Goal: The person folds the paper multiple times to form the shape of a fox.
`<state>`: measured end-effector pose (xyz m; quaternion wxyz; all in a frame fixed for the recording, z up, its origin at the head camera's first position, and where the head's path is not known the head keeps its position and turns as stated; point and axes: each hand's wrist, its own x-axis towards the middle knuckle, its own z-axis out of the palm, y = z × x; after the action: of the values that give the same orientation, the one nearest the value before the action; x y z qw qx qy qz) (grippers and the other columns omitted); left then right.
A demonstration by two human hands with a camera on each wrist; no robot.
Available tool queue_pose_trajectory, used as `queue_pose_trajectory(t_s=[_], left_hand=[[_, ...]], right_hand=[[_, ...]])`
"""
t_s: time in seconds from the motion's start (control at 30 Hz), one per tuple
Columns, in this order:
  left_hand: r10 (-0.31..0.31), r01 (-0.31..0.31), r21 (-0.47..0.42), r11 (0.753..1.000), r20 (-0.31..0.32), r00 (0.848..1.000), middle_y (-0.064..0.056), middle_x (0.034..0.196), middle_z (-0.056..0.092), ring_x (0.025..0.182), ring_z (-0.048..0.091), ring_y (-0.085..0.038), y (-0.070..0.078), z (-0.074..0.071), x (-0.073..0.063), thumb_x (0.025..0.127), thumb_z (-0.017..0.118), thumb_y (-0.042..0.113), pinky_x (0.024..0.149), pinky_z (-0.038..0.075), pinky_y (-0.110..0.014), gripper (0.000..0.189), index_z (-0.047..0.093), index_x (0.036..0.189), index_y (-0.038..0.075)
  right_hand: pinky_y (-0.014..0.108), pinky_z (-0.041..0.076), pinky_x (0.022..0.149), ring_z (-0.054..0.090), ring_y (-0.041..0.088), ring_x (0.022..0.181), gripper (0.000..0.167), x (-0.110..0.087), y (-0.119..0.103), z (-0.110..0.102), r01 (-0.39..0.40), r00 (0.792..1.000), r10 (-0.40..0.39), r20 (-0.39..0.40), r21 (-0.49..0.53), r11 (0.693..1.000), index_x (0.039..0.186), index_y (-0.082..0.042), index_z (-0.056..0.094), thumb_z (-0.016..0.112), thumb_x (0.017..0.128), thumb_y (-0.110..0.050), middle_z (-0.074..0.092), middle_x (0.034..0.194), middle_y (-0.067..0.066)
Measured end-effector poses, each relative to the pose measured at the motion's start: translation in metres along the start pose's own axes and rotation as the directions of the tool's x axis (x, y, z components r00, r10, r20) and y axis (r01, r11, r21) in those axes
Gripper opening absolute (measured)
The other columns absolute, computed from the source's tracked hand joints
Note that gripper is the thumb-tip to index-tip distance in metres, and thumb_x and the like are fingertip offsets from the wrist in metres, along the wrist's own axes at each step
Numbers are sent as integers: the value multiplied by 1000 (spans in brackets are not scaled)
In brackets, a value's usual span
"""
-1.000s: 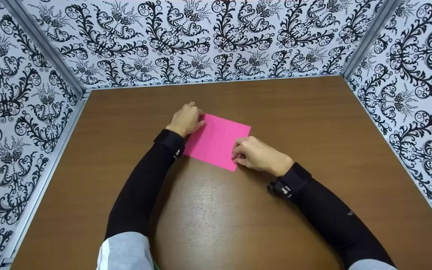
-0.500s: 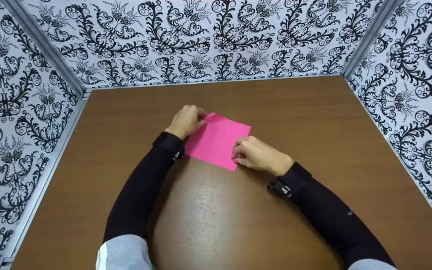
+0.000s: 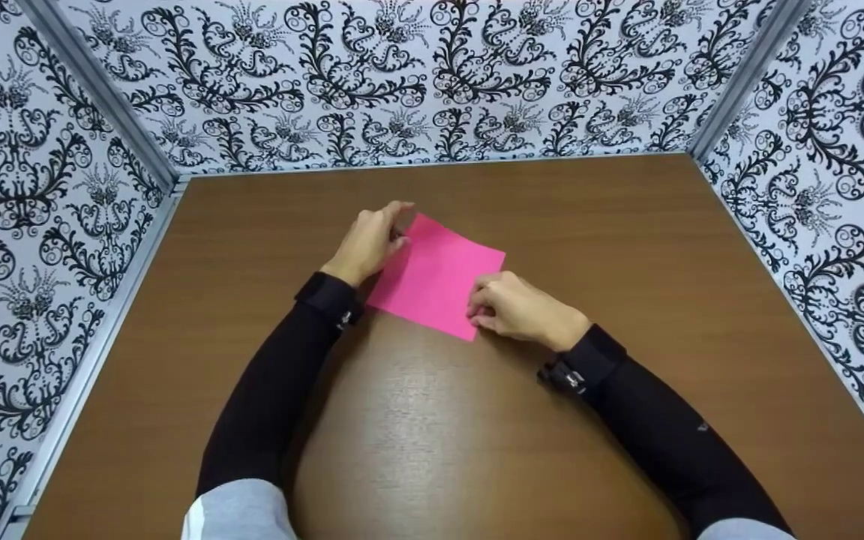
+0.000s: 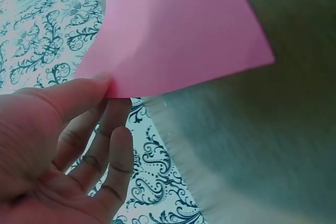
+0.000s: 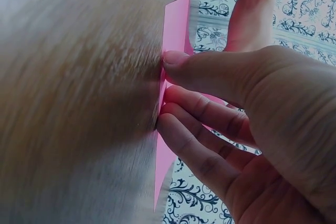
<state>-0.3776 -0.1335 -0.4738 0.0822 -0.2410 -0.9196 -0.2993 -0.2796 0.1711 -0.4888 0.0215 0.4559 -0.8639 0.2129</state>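
While left grip [image 3: 366,242] pinches pink paper [image 3: 441,274], right grip [image 3: 522,309] parted — touching its edge, brown table [image 3: 432,442] beneath

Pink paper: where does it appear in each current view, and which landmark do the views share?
Head: the pink paper is at the centre, between the left hand and right hand.
Left wrist: pink paper at upper middle, pinched by the left hand.
Right wrist: pink paper as a narrow upright strip near the middle, partly hidden by the right hand.
Shared landmark: the black-and-white patterned wall.
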Motion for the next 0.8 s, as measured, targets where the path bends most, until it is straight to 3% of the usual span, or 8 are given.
queue_pose_trajectory(t_s=[0.17,0.33,0.6,0.8], left_hand=[[17,-17,-22,1000,-16,1000,-22,120,88,109,88,-36,7,-3,0,109,80,5,99,72,-46,34,76,142,0],[45,-45,13,999,-43,998,-15,116,90,102,87,-31,15,-4,-5,111,80,11,94,72,-43,15,86,123,3],[94,-91,58,994,-54,994,-13,109,90,98,87,-30,31,3,-19,110,81,12,90,73,-40,10,87,115,6],[109,-108,63,992,-18,994,-12,108,90,98,87,-28,45,5,-31,108,83,12,88,73,-39,9,88,112,7]], right_hand=[[38,71,84,79,24,92,6,0,0,-1,-3,1000,3,-3,9,1000,103,-1,88,88,104,-7,80,102,11],[38,72,84,80,24,92,8,1,-1,-2,-6,1000,6,7,26,1000,103,-1,88,87,105,-8,80,103,12],[39,71,85,80,25,93,5,0,0,-3,-5,1000,5,12,23,1000,106,-2,89,89,102,-7,80,104,12],[40,72,85,80,26,93,7,0,0,-2,1,1000,-1,7,11,1000,106,-2,89,91,100,-5,81,103,12]])
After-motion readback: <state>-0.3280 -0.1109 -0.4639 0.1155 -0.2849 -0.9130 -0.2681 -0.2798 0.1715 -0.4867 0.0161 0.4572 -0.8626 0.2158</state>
